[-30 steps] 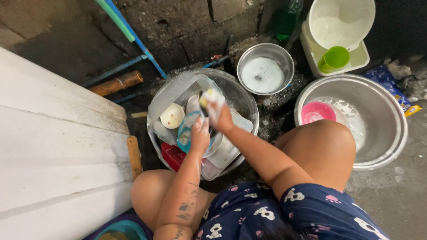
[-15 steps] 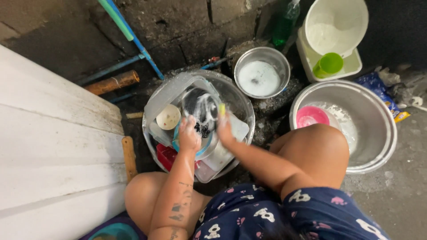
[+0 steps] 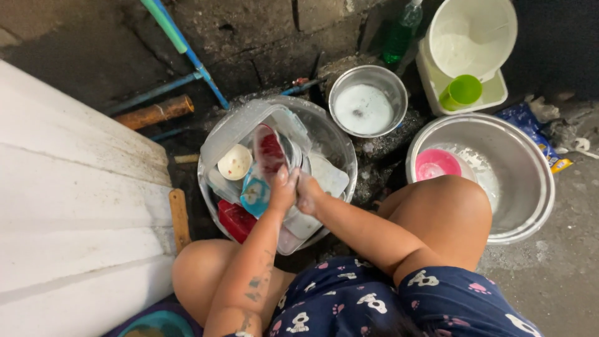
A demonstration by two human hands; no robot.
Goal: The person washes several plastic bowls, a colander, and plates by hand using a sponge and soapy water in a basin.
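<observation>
A round metal basin (image 3: pixel 337 134) on the ground in front of me is packed with dirty dishes. My left hand (image 3: pixel 282 188) grips a tilted plate with red stains (image 3: pixel 269 151) above the basin. My right hand (image 3: pixel 309 192) sits right beside it, closed at the plate's lower edge; what it holds is hidden. In the basin lie a small white bowl (image 3: pixel 235 162), a blue dish (image 3: pixel 254 195), a red container (image 3: pixel 236 219) and clear plastic containers (image 3: pixel 240 123).
A small metal bowl of soapy water (image 3: pixel 367 102) stands behind the basin. At right is a large metal basin (image 3: pixel 524 181) with a pink bowl (image 3: pixel 437 165). A white tub with a green cup (image 3: pixel 461 92) and a green bottle (image 3: pixel 399 32) stand at back. White boards (image 3: pixel 68 212) lie left.
The plate has turned up on edge, its red-stained face now showing. Both hands have moved down and closer together at its lower rim.
</observation>
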